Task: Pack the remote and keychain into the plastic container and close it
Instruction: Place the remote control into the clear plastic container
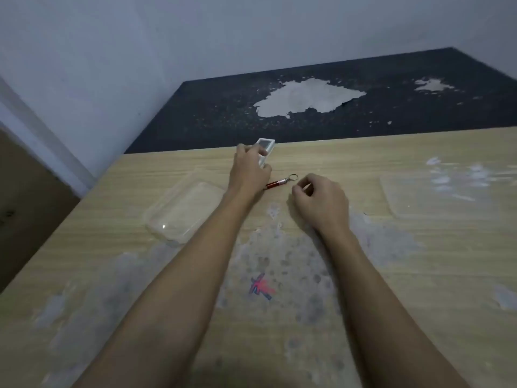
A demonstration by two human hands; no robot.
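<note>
My left hand point(249, 170) grips a white remote point(265, 145) with a grey screen, near the table's far edge; the remote's lower part is hidden by my fingers. A red keychain point(279, 182) with a metal ring lies on the table between my hands. My right hand point(320, 198) rests just right of the keychain, fingers curled, holding nothing that I can see. The clear plastic container point(183, 211) lies to the left of my left forearm. A clear flat lid point(430, 196) lies at the right.
The wooden table point(419, 275) has whitish worn patches and a red and blue scribble point(262, 287) near the middle. Beyond the far edge lies a dark floor point(391, 107) with pale peeled spots. A wall stands at the left.
</note>
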